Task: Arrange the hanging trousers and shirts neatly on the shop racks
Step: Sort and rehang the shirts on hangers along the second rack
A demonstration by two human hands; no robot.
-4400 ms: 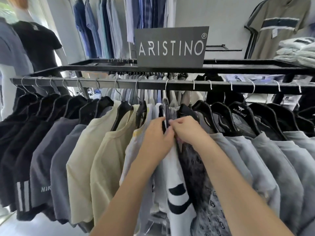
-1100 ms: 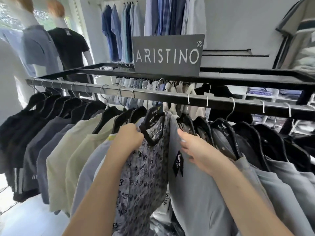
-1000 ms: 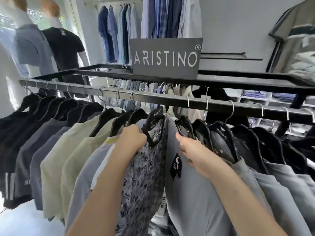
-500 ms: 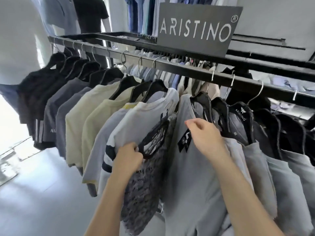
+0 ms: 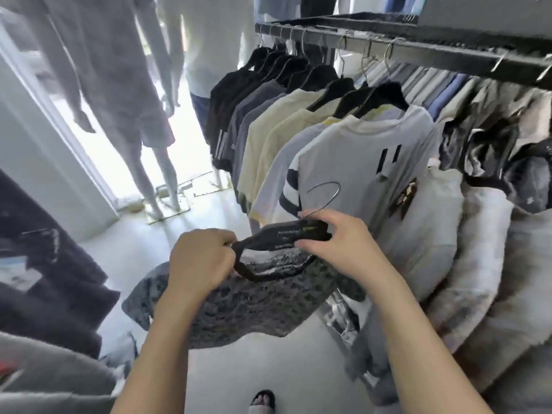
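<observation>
Left grip: clamped on one end of the black hanger, at the collar of the patterned grey shirt. Right grip: clamped on the hanger's centre, just below its wire hook.

Change of state: half a second ago the hanger hung low among the rack garments with only the left hand on it, while the right hand rested on the neighbouring grey shirt. The hanger is now fully clear of the rail, held level in front of the body with both hands. The hook points up and is free. The shirt drapes below, over the floor.

Consequence, as judged: the garment is out of the row, so it must be straightened on the hanger and rehung. The white striped shirt now fronts the row.
</observation>
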